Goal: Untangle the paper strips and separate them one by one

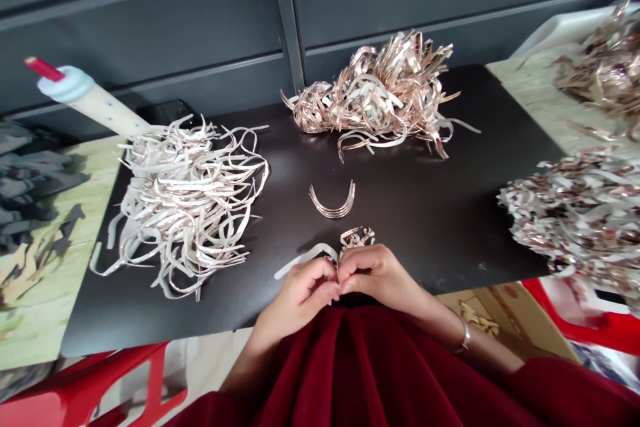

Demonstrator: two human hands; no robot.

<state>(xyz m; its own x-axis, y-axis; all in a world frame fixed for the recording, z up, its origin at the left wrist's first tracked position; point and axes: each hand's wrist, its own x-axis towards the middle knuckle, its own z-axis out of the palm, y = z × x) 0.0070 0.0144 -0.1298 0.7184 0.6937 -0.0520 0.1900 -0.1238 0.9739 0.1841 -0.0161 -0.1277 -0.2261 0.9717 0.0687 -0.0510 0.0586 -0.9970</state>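
Observation:
My left hand (303, 293) and my right hand (375, 277) meet at the front of the black tabletop (430, 227), their fingertips pinched together on the end of a pale curved metal strip (305, 257). Just beyond my right fingers lies a small tangled bunch of strips (357, 237). A neat nested stack of curved strips (333, 203) sits a little farther out. A large pile of whitish strips (187, 207) lies to the left, and a coppery pile (375, 97) lies at the back. My fingers hide the strip's pinched end.
A further heap of mixed strips (580, 220) and a coppery heap (605, 73) lie to the right, off the black top. A white-and-red plastic cylinder (85, 93) leans at the back left. Grey wall panels (150, 13) rise behind. Red plastic seating (110, 380) and a cardboard box (505, 313) stand below the front edge.

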